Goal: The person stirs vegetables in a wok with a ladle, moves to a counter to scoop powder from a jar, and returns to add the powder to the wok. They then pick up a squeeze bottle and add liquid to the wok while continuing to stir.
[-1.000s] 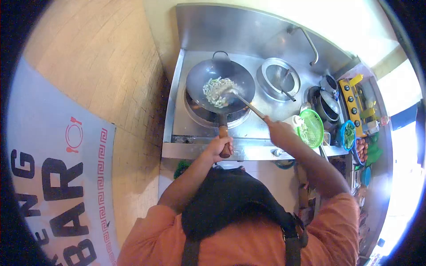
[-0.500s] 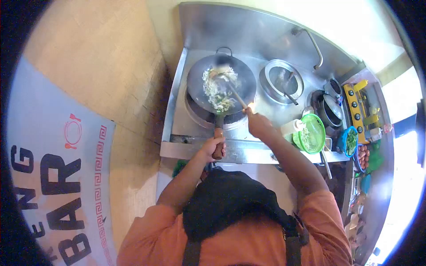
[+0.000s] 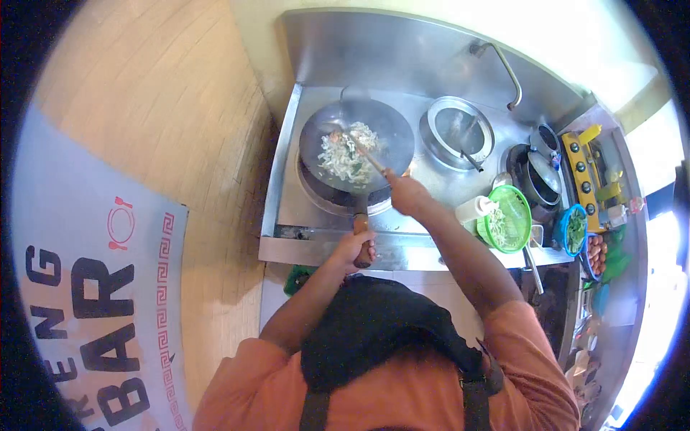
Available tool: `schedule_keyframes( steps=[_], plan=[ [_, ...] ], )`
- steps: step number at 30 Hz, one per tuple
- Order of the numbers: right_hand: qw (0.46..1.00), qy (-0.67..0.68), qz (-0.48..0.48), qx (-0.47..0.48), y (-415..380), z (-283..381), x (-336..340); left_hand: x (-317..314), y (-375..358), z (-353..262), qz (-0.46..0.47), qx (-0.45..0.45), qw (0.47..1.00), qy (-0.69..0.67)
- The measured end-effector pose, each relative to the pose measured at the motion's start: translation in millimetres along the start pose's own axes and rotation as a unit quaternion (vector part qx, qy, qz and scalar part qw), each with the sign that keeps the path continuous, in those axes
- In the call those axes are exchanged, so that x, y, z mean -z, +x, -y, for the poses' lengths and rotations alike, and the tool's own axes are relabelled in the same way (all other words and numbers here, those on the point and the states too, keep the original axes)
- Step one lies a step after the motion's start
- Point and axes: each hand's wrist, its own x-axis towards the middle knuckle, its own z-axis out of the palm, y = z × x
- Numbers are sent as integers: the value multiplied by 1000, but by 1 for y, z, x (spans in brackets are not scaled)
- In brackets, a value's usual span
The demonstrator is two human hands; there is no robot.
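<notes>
1. The steel counter is spreading ahead of you, its far right end blurring.
2. The wok is sitting near the counter's left edge, hiding most of the burner beneath.
3. The green basket is resting by the front edge, toward the right corner, with the white bottle standing just left.
4. Your left hand is gripping the wooden handle at the front edge, partly covering it.
5. Your right hand is clasping the utensil, its fingers partly hidden.
6. The utensil's head is blurring among the pale food inside the wok.
</notes>
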Motion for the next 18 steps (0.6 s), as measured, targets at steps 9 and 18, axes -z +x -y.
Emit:
schedule_keyframes(
  steps=[9, 18],
  plan=[
    [984, -175, 23, 24, -65, -5, 23, 123, -35, 68, 156, 153, 976, 3],
    [970, -173, 127, -112, -112, 28, 18, 271, 43, 143, 27, 207, 959, -193]
  ],
)
